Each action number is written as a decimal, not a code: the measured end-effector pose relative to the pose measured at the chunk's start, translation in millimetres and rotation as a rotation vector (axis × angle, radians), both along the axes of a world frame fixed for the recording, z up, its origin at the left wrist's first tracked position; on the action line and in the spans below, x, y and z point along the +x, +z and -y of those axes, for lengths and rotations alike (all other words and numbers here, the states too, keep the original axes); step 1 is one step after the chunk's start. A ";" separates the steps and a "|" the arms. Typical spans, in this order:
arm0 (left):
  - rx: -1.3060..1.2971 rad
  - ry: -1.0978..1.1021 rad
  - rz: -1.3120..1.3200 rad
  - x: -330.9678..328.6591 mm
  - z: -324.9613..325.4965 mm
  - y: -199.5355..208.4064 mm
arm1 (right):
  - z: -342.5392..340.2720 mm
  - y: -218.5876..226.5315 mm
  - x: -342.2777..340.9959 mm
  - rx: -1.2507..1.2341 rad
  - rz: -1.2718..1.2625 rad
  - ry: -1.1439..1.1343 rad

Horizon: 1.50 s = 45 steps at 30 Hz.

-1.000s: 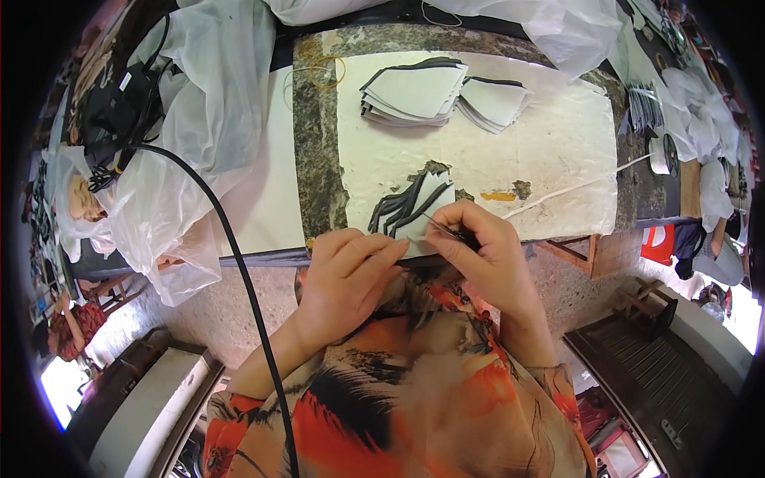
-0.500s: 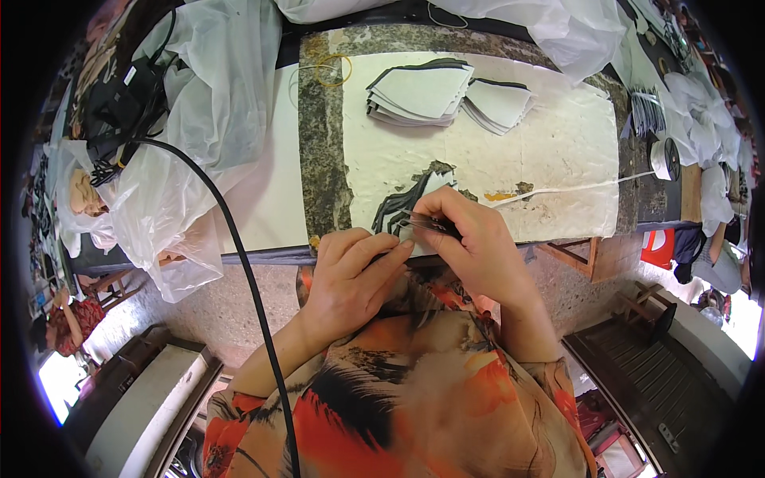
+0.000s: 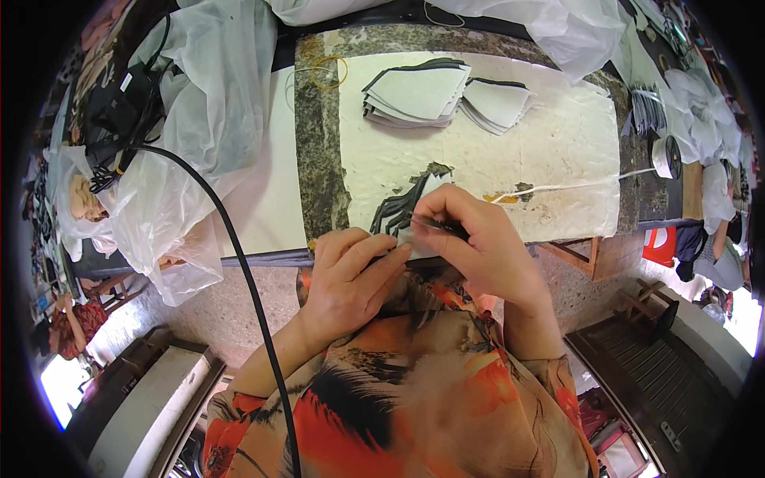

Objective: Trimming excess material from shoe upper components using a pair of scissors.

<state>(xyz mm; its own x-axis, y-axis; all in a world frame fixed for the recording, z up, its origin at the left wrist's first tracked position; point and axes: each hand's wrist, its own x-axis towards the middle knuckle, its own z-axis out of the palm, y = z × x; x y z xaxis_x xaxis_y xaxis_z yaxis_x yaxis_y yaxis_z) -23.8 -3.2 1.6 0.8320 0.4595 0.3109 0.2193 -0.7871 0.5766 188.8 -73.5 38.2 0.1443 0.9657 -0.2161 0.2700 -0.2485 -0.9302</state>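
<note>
My left hand (image 3: 351, 271) lies at the near edge of the table, its fingertips pinched on the near end of a fanned bunch of black-and-white fabric pieces (image 3: 392, 212). My right hand (image 3: 476, 239) is closed on a slim dark metal tool (image 3: 437, 226), whose exact kind I cannot make out. The tool's tip points left, to the fabric just beside my left fingertips. Part of the bunch is hidden under my fingers. Farther back lie a larger stack of white pieces with dark edges (image 3: 416, 94) and a smaller fanned stack (image 3: 499, 103).
A worn white board (image 3: 558, 159) covers the table. White tape (image 3: 574, 186) runs right to a roll (image 3: 663, 158). Clear plastic bags (image 3: 199, 103) heap at the left. A black cable (image 3: 239, 239) hangs down across my left side. A yellow ring (image 3: 344, 72) lies at the back.
My right hand and the dark tool have shifted very slightly to the right. The left hand stays on the fabric, and the view has moved a little.
</note>
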 end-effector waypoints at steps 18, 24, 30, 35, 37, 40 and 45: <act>0.030 0.016 -0.042 2.0 0.0 3.9 | -2.9 -8.1 -4.0 0.030 0.145 0.015; 0.054 0.014 -0.080 2.7 1.7 3.5 | -4.4 -5.1 2.2 -0.006 0.149 0.066; 0.062 0.012 -0.106 3.2 1.1 6.0 | -5.1 -6.5 4.6 0.003 0.167 0.074; 0.062 -0.004 -0.116 4.8 -0.9 8.5 | -6.9 -4.6 7.4 -0.032 0.148 0.078; 0.070 -0.005 -0.107 6.2 -1.5 9.6 | -7.2 -4.3 8.0 -0.031 0.143 0.073; 0.045 -0.010 -0.111 10.2 -3.2 12.0 | -6.1 -6.0 6.5 -0.019 0.143 0.035; 0.049 -0.029 -0.124 13.3 -5.9 13.9 | -5.2 -2.5 15.0 -0.037 0.199 -0.018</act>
<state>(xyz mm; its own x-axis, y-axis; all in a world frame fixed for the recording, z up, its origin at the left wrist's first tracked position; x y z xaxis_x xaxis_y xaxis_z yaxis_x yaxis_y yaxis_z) -10.5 2.6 15.5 0.8781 0.4215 0.2266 0.2631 -0.8208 0.5070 203.8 -68.3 35.7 0.2048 0.9545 -0.2165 0.4429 -0.2877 -0.8492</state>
